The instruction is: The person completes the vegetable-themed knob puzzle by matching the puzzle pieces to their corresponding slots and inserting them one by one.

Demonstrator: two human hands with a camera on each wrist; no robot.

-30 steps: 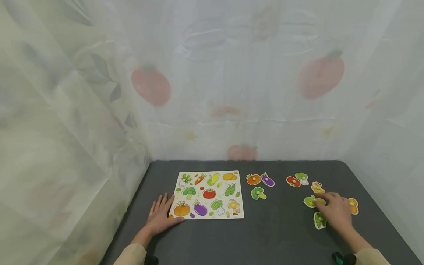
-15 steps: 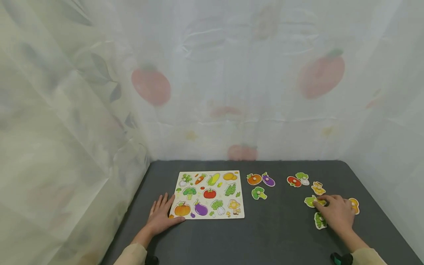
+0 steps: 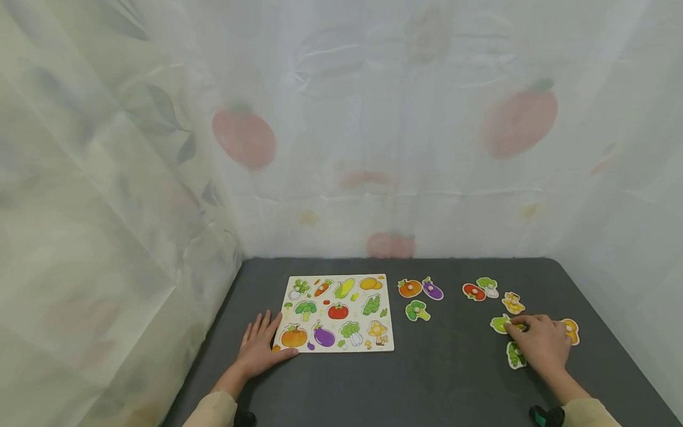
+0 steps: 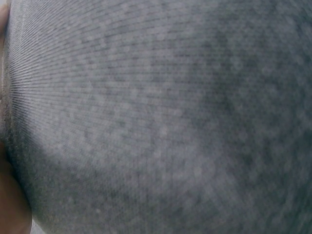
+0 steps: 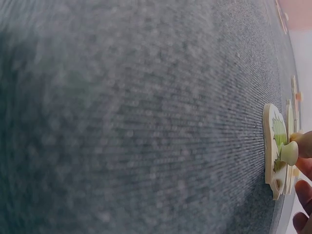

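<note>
My left hand lies flat with spread fingers at the lower left corner of a white vegetable puzzle board; its thumb touches the bottom edge. On the right side of the table, my right hand pinches a green-and-yellow corn puzzle piece between thumb and index finger, covering part of it. Just below is a pea-pod piece, whose pale knob stands in front of the fingertips in the right wrist view. A potato piece peeks out beyond the hand, and a mushroom piece lies above.
Beside the board lie a pumpkin piece, an eggplant piece and a broccoli piece. Farther right are a tomato piece and a bok choy piece. Patterned curtains enclose the dark table.
My right hand has shifted very slightly down and settled at the corn piece. The left hand and the board stay in place.
</note>
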